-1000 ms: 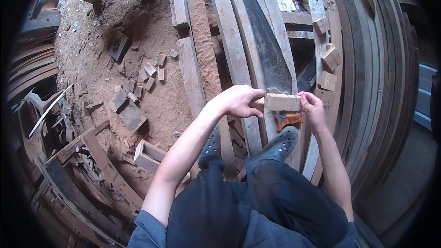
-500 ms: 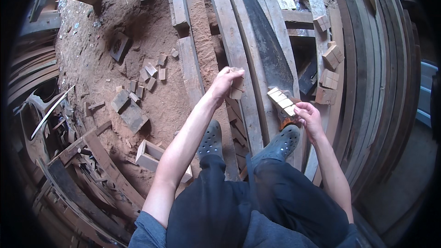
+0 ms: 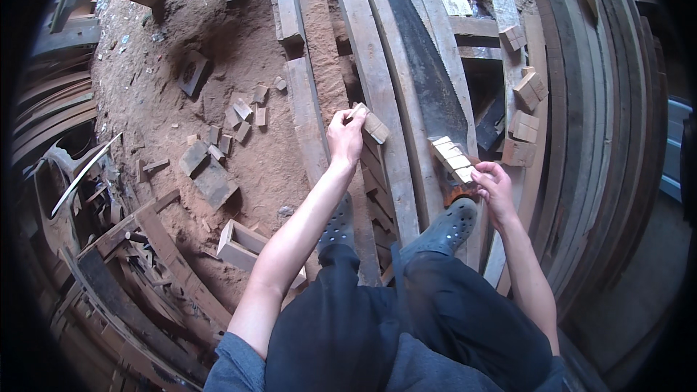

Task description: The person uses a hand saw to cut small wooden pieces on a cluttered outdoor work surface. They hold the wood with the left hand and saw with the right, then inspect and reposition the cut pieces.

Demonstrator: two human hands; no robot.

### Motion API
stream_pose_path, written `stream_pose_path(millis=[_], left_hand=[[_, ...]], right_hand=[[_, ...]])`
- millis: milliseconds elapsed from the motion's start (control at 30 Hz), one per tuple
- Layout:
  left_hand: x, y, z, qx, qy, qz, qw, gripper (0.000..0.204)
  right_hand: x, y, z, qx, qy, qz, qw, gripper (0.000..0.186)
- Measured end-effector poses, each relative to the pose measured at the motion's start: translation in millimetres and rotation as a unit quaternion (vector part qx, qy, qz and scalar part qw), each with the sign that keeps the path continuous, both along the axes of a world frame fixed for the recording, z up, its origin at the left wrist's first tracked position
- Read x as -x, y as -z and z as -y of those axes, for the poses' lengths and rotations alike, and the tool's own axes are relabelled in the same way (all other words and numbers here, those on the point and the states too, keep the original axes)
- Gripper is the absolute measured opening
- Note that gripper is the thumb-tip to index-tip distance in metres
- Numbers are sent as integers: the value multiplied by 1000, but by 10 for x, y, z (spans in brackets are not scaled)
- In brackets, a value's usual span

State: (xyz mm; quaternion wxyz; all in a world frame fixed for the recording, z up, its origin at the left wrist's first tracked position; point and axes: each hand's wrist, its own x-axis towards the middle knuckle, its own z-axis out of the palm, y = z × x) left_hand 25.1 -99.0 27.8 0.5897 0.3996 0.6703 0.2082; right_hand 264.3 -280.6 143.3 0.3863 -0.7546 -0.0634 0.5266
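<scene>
My left hand [image 3: 345, 136] is closed on a small wooden block [image 3: 375, 128], held at its upper end above the long planks. In my right hand [image 3: 495, 190], the fingertips pinch the lower end of a pale notched wooden block [image 3: 453, 159], with dark cross lines over its face. Beneath that block lies a handsaw [image 3: 425, 62]; its dark blade stretches away along the planks, and its orange handle [image 3: 459, 193] is partly hidden by the block and my shoe.
Several cut blocks [image 3: 524, 125] sit in a row on the right-hand timber. Loose offcuts [image 3: 242, 109] and flat wood pieces [image 3: 215, 183] lie on the sawdust at left, near an open wooden box [image 3: 238, 245]. Stacked boards [image 3: 581, 101] line the right side.
My left hand has turned and moved slightly left and down, so more of its block shows beyond the fingers. My right hand keeps its pinch on the notched block almost unchanged.
</scene>
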Motion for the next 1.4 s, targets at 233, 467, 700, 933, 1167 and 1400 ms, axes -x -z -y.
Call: stream_pose_path(millis=[233,467,700,933,1167,1400], left_hand=[[187,-111,-128,-220,129,-162,953,39],[476,-156,-232,-244,-119,-127,954,35],[1374,599,-170,-52,-529,11,847,20],[1913,1250,288,74,-587,7,806,33],[2068,1124,329,122,-507,-300,799,58],[1461,371,-79,-210,-230,-251,916,38]], right_hand=[[-11,11,15,-1,9,4,1000,27],[-33,44,55,-9,9,10,1000,26],[-49,13,101,26,-5,17,1000,21],[18,-41,68,11,9,8,1000,26],[96,-127,6,-9,-17,-8,1000,28],[179,-240,-72,-17,-38,10,999,27]])
